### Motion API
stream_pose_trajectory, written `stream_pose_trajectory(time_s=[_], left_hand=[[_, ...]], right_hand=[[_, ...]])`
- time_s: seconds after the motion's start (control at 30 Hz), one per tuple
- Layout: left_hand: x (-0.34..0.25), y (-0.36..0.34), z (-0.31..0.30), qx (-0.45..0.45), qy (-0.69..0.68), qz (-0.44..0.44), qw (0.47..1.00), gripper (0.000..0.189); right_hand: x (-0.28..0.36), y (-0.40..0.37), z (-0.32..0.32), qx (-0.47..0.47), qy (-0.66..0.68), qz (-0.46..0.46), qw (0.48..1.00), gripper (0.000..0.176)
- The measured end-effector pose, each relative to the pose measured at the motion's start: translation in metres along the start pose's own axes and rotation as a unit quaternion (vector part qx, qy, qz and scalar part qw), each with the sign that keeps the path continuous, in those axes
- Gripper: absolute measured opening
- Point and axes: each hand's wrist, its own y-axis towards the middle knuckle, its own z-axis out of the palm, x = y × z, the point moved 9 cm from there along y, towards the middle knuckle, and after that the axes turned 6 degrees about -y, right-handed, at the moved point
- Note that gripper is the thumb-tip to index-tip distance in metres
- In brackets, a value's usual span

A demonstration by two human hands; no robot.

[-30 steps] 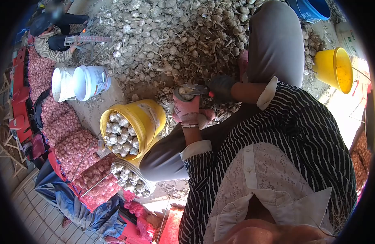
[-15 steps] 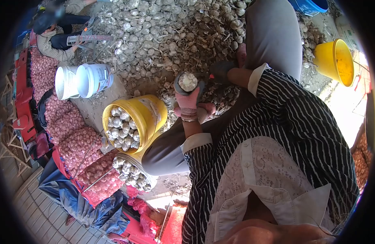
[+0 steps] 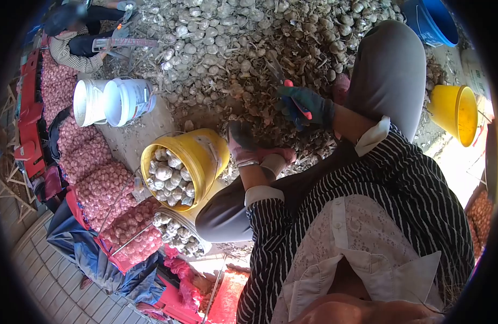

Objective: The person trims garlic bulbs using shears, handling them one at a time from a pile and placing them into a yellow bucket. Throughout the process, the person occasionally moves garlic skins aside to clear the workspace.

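My left hand (image 3: 242, 144), in a pink and grey glove, is beside the yellow bucket of garlic (image 3: 214, 156). Its fingers look apart, with no bulb visible in them. My right hand (image 3: 314, 108), in a dark glove, is closed around red-handled clippers (image 3: 303, 108). The clippers' blades point up and left over the garlic pile (image 3: 216, 48). Loose stalks and dry skins (image 3: 270, 121) lie between and beyond my hands. Trimmed bulbs (image 3: 170, 178) fill the yellow bucket's mouth.
A second container of bulbs (image 3: 179, 235) stands by my knee. Two white buckets (image 3: 127, 102) are at left, near another person (image 3: 71, 48) at a metal stand. Pink net bags of garlic (image 3: 103, 183) line the left. Yellow (image 3: 449, 110) and blue (image 3: 430, 21) buckets stand right.
The garlic bulb that was in my left hand is no longer visible there, and that hand is slightly lower. My right hand moved right, bringing the clippers into clear view. The view shifted slightly.
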Motion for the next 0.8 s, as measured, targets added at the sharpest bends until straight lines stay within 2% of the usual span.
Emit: stream_pose_trajectory(time_s=[0.07,0.1,0.13,0.17,0.2,0.23,0.27,0.3,0.37,0.43,0.5,0.53,0.6,0.63,0.67,0.7,0.73,0.77,0.8], left_hand=[[0.005,0.001,0.065,0.178,0.193,0.053,0.963,0.014],[0.011,0.011,0.084,0.183,0.191,0.054,0.963,0.014],[0.049,0.024,0.090,0.096,-0.090,-0.157,0.979,0.025],[0.088,0.015,0.106,-0.004,-0.356,-0.353,0.865,0.039],[0.086,0.019,0.112,0.000,-0.356,-0.355,0.864,0.039],[0.073,0.027,0.098,0.013,-0.068,-0.314,0.947,0.051],[0.053,0.036,0.089,0.026,0.227,-0.243,0.943,0.065],[0.037,0.040,0.093,0.088,0.276,-0.249,0.924,0.073],[0.047,0.048,0.102,0.100,0.274,-0.254,0.922,0.075],[0.048,0.055,0.108,0.111,0.272,-0.256,0.921,0.078],[0.064,0.053,0.108,0.092,0.254,-0.315,0.910,0.085],[0.068,0.052,0.110,0.093,0.253,-0.314,0.910,0.085],[0.072,0.054,0.106,0.026,0.206,-0.290,0.934,0.074],[0.079,0.052,0.104,0.024,0.204,-0.289,0.935,0.074],[0.084,0.051,0.103,0.007,0.077,-0.279,0.957,0.066],[0.088,0.049,0.101,-0.010,-0.050,-0.264,0.963,0.058],[0.102,0.044,0.096,-0.011,-0.049,-0.262,0.964,0.058],[0.089,0.048,0.108,0.097,-0.046,-0.092,0.990,0.048],[0.067,0.038,0.119,0.201,-0.039,0.080,0.975,0.039]], right_hand=[[0.003,-0.011,0.002,0.005,0.066,0.022,0.998,0.038],[-0.003,-0.005,-0.003,0.000,0.069,0.021,0.997,0.038],[-0.020,0.003,-0.008,0.005,0.002,0.051,0.999,0.038],[-0.036,0.010,-0.015,0.010,-0.065,0.082,0.994,0.038],[-0.035,0.008,-0.016,0.006,-0.062,0.083,0.995,0.038],[-0.025,0.004,-0.017,-0.002,-0.218,0.044,0.975,0.037],[-0.016,0.001,-0.015,-0.009,-0.369,0.006,0.929,0.036],[-0.017,0.001,-0.016,-0.011,-0.367,0.009,0.930,0.036],[0.017,-0.006,-0.021,-0.126,-0.447,-0.141,0.875,0.035],[0.022,-0.009,-0.023,-0.147,-0.461,-0.125,0.866,0.036],[0.026,-0.011,-0.024,-0.166,-0.480,-0.111,0.854,0.038],[0.024,-0.011,-0.022,-0.156,-0.495,-0.106,0.848,0.041],[0.022,-0.010,-0.021,-0.145,-0.513,-0.102,0.840,0.045],[0.023,-0.010,-0.020,-0.150,-0.559,-0.112,0.808,0.047],[0.026,-0.011,-0.017,-0.154,-0.602,-0.121,0.774,0.050],[0.027,-0.014,-0.018,-0.154,-0.601,-0.124,0.774,0.050],[0.036,-0.020,-0.015,-0.168,-0.626,-0.138,0.749,0.052],[0.042,-0.025,-0.011,-0.182,-0.650,-0.154,0.722,0.054],[0.042,-0.023,-0.011,-0.179,-0.650,-0.158,0.722,0.054]])
